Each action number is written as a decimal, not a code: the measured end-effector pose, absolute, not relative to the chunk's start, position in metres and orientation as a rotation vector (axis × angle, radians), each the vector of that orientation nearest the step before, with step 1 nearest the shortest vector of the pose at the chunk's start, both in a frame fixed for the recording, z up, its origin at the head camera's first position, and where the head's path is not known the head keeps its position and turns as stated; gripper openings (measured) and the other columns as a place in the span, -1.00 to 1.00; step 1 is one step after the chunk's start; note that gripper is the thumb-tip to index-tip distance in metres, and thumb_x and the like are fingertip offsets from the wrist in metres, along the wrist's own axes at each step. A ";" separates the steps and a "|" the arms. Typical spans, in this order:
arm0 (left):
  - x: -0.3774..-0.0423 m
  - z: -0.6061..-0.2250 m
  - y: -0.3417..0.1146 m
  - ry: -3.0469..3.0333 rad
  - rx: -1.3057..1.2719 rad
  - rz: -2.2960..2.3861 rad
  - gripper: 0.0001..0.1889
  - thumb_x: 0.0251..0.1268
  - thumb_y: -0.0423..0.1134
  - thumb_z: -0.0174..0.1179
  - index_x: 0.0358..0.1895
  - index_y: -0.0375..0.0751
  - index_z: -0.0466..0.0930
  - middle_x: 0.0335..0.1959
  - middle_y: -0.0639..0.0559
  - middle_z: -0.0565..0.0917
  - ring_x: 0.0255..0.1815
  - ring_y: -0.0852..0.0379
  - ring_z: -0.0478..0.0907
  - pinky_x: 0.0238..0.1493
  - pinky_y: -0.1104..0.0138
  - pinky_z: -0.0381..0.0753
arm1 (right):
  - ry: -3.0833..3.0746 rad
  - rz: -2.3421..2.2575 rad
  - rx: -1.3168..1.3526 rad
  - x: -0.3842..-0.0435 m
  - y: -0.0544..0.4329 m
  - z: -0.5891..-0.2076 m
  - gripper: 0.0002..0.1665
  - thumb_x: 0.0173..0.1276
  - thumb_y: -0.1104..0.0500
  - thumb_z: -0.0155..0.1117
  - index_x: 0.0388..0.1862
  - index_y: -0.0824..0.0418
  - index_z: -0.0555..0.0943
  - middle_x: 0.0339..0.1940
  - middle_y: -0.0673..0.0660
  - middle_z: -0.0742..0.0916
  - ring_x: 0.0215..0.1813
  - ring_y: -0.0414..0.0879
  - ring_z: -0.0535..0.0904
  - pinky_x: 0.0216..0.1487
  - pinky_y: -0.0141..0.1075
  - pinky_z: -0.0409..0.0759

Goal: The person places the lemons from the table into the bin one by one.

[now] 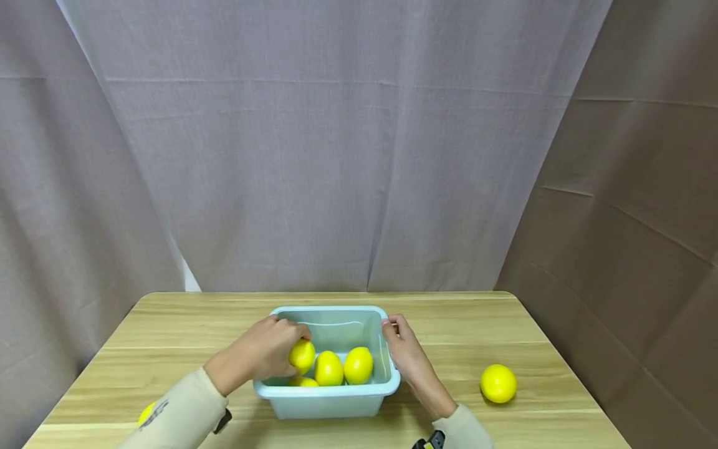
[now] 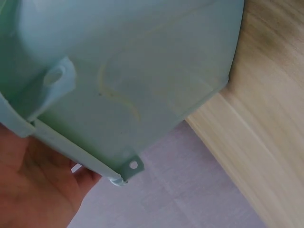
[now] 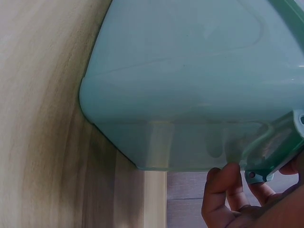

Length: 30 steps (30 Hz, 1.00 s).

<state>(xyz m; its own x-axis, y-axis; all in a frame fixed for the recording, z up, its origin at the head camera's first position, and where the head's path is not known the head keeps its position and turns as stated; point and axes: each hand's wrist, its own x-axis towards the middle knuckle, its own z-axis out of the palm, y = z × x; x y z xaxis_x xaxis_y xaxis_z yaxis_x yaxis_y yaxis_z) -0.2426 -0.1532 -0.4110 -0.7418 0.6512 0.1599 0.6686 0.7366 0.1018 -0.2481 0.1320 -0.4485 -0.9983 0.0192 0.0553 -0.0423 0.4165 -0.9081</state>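
Observation:
A pale blue-green plastic bin (image 1: 325, 402) stands on the table with several yellow lemons inside, among them one lemon (image 1: 328, 368) near the middle and another (image 1: 358, 365) at the right. My left hand (image 1: 269, 349) reaches over the bin's left rim and holds a lemon (image 1: 302, 356) between fingers and thumb, above a partly hidden lemon (image 1: 303, 381). In the left wrist view the bin wall hides the fingertips and that lemon. At the bin's right rim, my right hand (image 1: 408, 352) grips the edge, with curled fingers (image 3: 221, 190) below the handle lug.
On the wooden table (image 1: 449, 324), a loose lemon (image 1: 498, 383) lies right of the bin. Another lemon (image 1: 146, 413) at the left is mostly covered by my left sleeve. Grey curtains (image 1: 280, 187) hang behind the table and at both sides.

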 end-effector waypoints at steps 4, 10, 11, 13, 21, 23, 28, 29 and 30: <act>-0.249 -0.412 -0.152 -2.807 -1.096 -0.207 -0.54 -0.08 -0.08 0.67 -0.09 -0.16 0.77 -0.37 0.18 0.72 -0.49 0.28 0.41 -0.29 0.27 0.53 | -2.593 1.668 0.025 -0.247 0.132 -0.448 -0.63 0.75 0.06 -0.06 0.19 0.32 0.50 0.01 0.24 0.60 0.06 0.10 0.52 0.06 -0.10 0.44; -0.253 -0.412 -0.151 -2.856 -1.083 -0.215 -0.56 -0.08 -0.11 0.65 -0.10 -0.18 0.76 -0.41 0.19 0.67 -0.50 0.25 0.41 -0.33 0.31 0.48 | -2.584 1.676 0.031 -0.246 0.131 -0.448 -0.65 0.75 0.08 -0.06 0.18 0.33 0.51 -0.02 0.23 0.59 0.04 0.09 0.51 0.04 -0.14 0.43; -0.253 -0.412 -0.150 -2.872 -1.079 -0.224 -0.56 -0.08 -0.12 0.65 -0.10 -0.19 0.75 -0.41 0.19 0.67 -0.50 0.25 0.41 -0.33 0.32 0.49 | -2.585 1.679 0.030 -0.246 0.131 -0.448 -0.65 0.75 0.08 -0.06 0.18 0.32 0.50 -0.02 0.23 0.59 0.03 0.09 0.51 0.03 -0.15 0.43; -0.253 -0.412 -0.149 -2.894 -1.076 -0.232 -0.56 -0.08 -0.14 0.65 -0.10 -0.19 0.74 -0.40 0.19 0.66 -0.50 0.25 0.41 -0.34 0.32 0.50 | -2.588 1.684 0.031 -0.245 0.131 -0.447 -0.64 0.75 0.07 -0.07 0.18 0.32 0.50 -0.02 0.22 0.58 0.03 0.08 0.51 0.02 -0.15 0.43; -0.252 -0.412 -0.144 -2.958 -1.035 -0.145 -0.64 -0.10 -0.19 0.67 -0.24 -0.06 0.68 -0.52 0.27 0.51 -0.54 0.20 0.37 -0.27 0.26 0.43 | -2.578 1.693 0.041 -0.244 0.132 -0.446 -0.64 0.75 0.08 -0.07 0.19 0.34 0.49 -0.01 0.22 0.57 0.03 0.08 0.48 0.03 -0.16 0.40; -0.251 -0.413 -0.143 -2.977 -1.025 -0.091 -0.65 -0.07 -0.18 0.67 -0.25 -0.04 0.67 -0.52 0.28 0.50 -0.54 0.19 0.37 -0.20 0.22 0.42 | -2.579 1.689 0.038 -0.244 0.132 -0.447 -0.64 0.75 0.08 -0.07 0.19 0.34 0.50 0.00 0.22 0.58 0.04 0.08 0.49 0.05 -0.15 0.41; -0.249 -0.416 -0.140 -2.981 -1.008 -0.033 -0.65 -0.07 -0.21 0.68 -0.26 -0.03 0.68 -0.50 0.26 0.55 -0.53 0.20 0.40 -0.13 0.18 0.44 | -2.586 1.686 0.037 -0.242 0.131 -0.447 -0.64 0.75 0.08 -0.07 0.19 0.33 0.50 0.01 0.22 0.59 0.05 0.08 0.50 0.06 -0.14 0.42; -0.249 -0.416 -0.140 -2.980 -1.005 -0.026 -0.65 -0.08 -0.22 0.69 -0.26 -0.03 0.68 -0.50 0.25 0.57 -0.52 0.20 0.41 -0.12 0.17 0.45 | -2.588 1.689 0.039 -0.242 0.131 -0.446 -0.63 0.75 0.07 -0.07 0.20 0.33 0.50 0.01 0.22 0.59 0.06 0.09 0.49 0.06 -0.13 0.42; -0.248 -0.417 -0.139 -2.981 -1.002 -0.018 -0.64 -0.08 -0.22 0.69 -0.25 -0.03 0.69 -0.48 0.24 0.59 -0.52 0.20 0.42 -0.11 0.16 0.46 | -2.589 1.690 0.041 -0.242 0.131 -0.446 -0.63 0.75 0.07 -0.07 0.20 0.33 0.50 0.01 0.23 0.59 0.06 0.09 0.49 0.06 -0.13 0.42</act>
